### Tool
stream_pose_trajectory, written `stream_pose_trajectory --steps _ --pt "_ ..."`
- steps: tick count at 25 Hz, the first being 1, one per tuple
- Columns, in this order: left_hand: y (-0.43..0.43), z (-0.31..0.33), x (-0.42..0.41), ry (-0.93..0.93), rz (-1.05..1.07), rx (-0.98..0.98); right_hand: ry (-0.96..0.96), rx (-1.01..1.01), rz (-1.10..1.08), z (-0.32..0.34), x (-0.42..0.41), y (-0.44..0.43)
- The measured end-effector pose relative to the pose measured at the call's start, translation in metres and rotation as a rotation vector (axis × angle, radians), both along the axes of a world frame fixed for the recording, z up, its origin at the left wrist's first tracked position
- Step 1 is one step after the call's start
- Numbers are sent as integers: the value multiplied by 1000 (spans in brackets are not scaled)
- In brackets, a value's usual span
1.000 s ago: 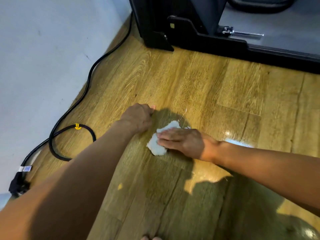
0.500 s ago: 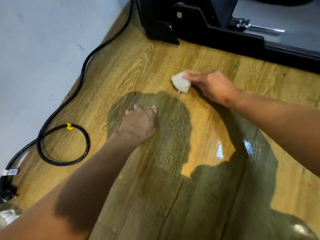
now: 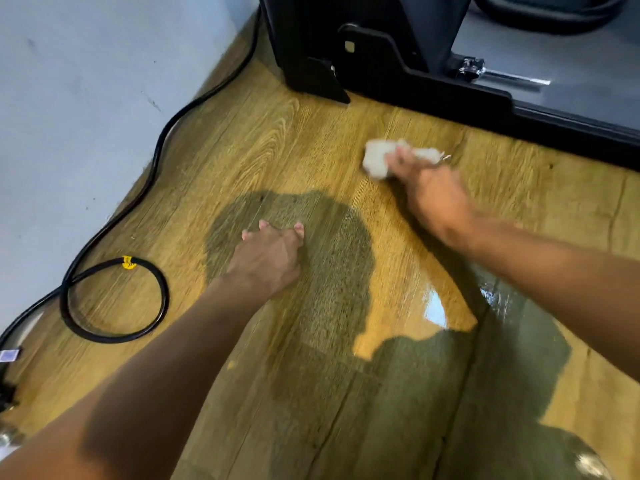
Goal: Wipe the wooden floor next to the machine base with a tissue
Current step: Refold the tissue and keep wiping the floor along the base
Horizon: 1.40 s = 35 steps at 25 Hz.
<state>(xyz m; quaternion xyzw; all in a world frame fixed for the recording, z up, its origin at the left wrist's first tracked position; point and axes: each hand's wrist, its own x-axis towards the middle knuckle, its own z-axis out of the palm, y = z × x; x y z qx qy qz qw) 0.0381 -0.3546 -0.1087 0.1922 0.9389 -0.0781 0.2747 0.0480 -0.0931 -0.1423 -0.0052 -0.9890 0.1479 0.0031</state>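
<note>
A crumpled white tissue [image 3: 375, 161] lies on the wooden floor [image 3: 277, 140], a short way in front of the black machine base [image 3: 415, 88]. My right hand [image 3: 433, 195] reaches forward and presses down on the tissue with its fingers laid over it; the hand is motion-blurred. My left hand [image 3: 268, 258] rests on the floor nearer to me, left of the right hand, fingers forward, holding nothing. The shadow of a head falls on the floor around it.
A black cable [image 3: 156, 157] runs along the grey wall [image 3: 86, 98] on the left and forms a loop [image 3: 114, 299] with a yellow tag on the floor. A metal bolt [image 3: 485, 72] sticks out of the machine base. Glare shines on the floor at the right.
My right hand has swept the tissue away from me, from beside my left hand to near the machine base, then slightly right. My left hand has stayed planted on the floor.
</note>
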Motion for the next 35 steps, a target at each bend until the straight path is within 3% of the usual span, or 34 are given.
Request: stream_pose_trajectory --steps 2,4,6,7,8,9,11,13,14,16,17,18,20,22,23,25,27,29,31,32,35 --pt "0 0 2 2 -8 -18 -45 -214 357 -7 64 -28" --pt "2 0 5 -6 -16 -36 13 -134 505 -4 78 -28" --pt "1 -1 4 -12 -19 -35 64 -84 261 -4 49 -20" --pt "1 0 3 -9 -12 -32 39 -152 111 -5 40 -26" --pt "1 1 2 -1 -9 -27 -29 -230 39 -7 47 -41" --pt "1 2 1 11 -12 -16 -60 -252 100 -17 67 -58" --pt "2 3 4 24 -25 -2 -198 -184 547 -22 125 -84" --pt "4 2 7 9 -3 -4 -201 -249 875 -13 148 -78" --pt "5 2 10 1 17 -10 -188 -244 846 -1 139 -72" --pt "5 4 16 9 46 -43 -202 -174 487 19 120 -72" --pt "5 6 19 23 43 -60 -139 -127 417 18 125 -77" --pt "7 8 22 53 26 -64 -85 -130 477 15 144 -84" --pt "17 10 27 102 2 -14 -164 -188 797 15 197 -93" --pt "33 8 30 29 39 43 -79 -129 1031 8 211 -69" --pt "40 7 30 -45 66 33 -103 -46 1017 8 195 -53" --pt "50 5 27 -149 83 -5 -95 -96 654 11 160 -27" --pt "50 7 22 -181 67 -5 -23 -69 490 10 162 -25" --pt "46 8 20 -197 39 35 -47 -188 694 8 191 -43" --pt "49 7 18 -180 -4 73 32 -159 924 7 192 -33" --pt "50 7 19 -169 -6 82 59 -63 909 10 170 -25" --pt "49 7 15 -184 22 50 105 13 353 13 96 -5"
